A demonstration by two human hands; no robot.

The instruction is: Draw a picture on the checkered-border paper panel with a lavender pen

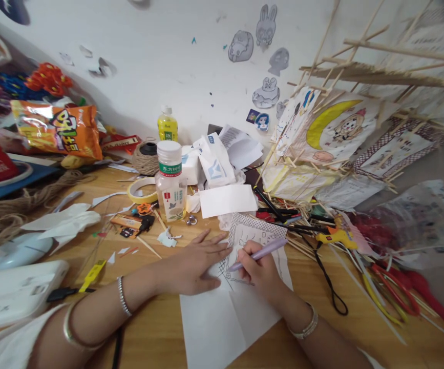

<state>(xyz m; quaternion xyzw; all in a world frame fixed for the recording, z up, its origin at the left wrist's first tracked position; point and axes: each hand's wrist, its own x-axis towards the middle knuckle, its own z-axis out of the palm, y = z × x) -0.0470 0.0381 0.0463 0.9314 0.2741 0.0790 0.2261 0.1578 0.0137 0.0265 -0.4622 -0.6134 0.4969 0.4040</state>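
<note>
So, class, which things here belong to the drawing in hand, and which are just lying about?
In use:
- purple pen, held in the right hand
- paper, partly under the left hand

Apparently lying about:
- orange snack bag
- nearer bottle
- computer mouse

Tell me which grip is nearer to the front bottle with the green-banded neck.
Left. The left grip lies flat over the left edge of the paper, just in front of the bottle, not touching it; the right grip, holding the purple pen, is farther right.
</note>
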